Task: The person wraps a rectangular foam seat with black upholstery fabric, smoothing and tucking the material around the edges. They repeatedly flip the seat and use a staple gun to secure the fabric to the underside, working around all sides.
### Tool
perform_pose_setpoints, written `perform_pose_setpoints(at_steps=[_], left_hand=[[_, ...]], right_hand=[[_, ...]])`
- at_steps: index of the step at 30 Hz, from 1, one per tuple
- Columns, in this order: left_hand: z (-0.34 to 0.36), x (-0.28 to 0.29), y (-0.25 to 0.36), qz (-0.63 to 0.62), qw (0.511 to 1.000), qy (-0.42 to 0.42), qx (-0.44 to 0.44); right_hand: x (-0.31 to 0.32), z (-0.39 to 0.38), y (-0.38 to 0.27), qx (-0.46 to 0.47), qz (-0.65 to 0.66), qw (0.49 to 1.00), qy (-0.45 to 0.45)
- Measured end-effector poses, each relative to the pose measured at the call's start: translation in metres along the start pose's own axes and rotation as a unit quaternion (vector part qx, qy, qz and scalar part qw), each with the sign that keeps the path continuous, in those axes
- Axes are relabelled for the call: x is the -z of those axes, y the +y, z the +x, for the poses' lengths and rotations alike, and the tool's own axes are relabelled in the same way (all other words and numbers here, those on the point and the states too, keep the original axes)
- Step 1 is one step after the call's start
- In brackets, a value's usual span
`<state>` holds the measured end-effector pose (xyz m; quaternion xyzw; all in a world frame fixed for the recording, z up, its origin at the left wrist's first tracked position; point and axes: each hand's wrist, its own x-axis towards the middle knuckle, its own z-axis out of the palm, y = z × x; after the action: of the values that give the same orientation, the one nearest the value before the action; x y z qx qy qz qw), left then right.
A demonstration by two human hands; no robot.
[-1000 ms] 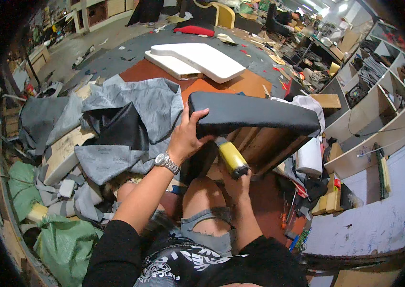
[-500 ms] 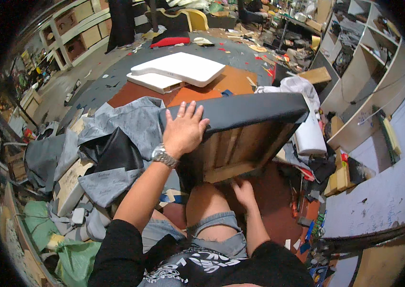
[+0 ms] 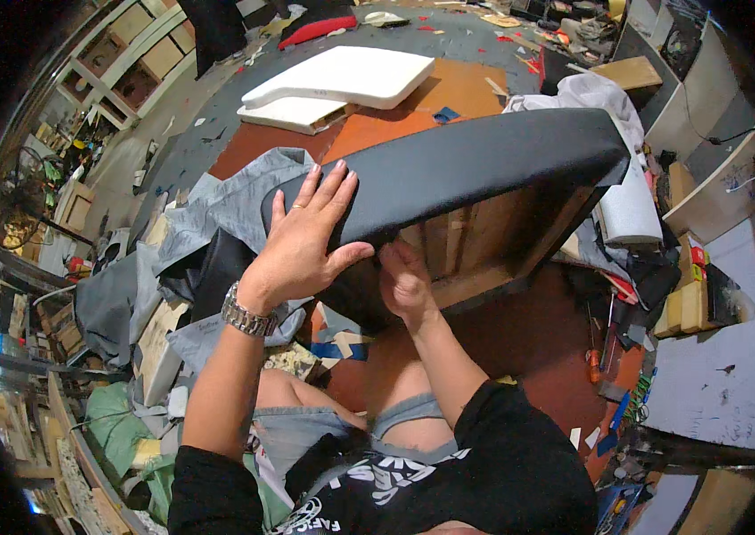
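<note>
A black upholstered wooden frame (image 3: 475, 165) stands tilted before me, its smooth cover on top and its bare wooden inside (image 3: 475, 245) facing me. My left hand (image 3: 306, 232) lies flat on the cover near its left end, fingers stretched and thumb at the near edge. Below that thumb, my right hand (image 3: 409, 285) is closed at the cover's lower edge, by the frame's open side. Its fingertips are partly hidden under the edge and seem to pinch the black cover there. Grey fabric with a dark side (image 3: 248, 192) lies crumpled left of the frame.
White cut panels (image 3: 342, 76) lie stacked on brown and orange sheets beyond the frame. A white roll (image 3: 629, 214) is by its right end. An orange-handled screwdriver (image 3: 593, 366) lies at right, near shelving (image 3: 689, 71). A green sack (image 3: 114, 419) is at left.
My right hand has risen from below the frame to the cover's near edge, beside my left hand. The left hand stays flat on the cover; the view has shifted.
</note>
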<state>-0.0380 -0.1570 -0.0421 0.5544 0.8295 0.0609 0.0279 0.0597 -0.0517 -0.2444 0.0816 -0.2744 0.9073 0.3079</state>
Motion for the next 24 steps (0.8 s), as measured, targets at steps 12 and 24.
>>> perform_pose_setpoints(at_steps=[12,24], left_hand=[[-0.010,-0.039,0.038,0.129,0.973,0.184,0.045],[-0.011,-0.044,0.039,0.106,0.972,0.207,0.039]], right_hand=[[0.070,-0.074,-0.037,-0.015,-0.477,0.864,0.162],[0.172,-0.408,-0.092,-0.462,-0.771,0.278,0.340]])
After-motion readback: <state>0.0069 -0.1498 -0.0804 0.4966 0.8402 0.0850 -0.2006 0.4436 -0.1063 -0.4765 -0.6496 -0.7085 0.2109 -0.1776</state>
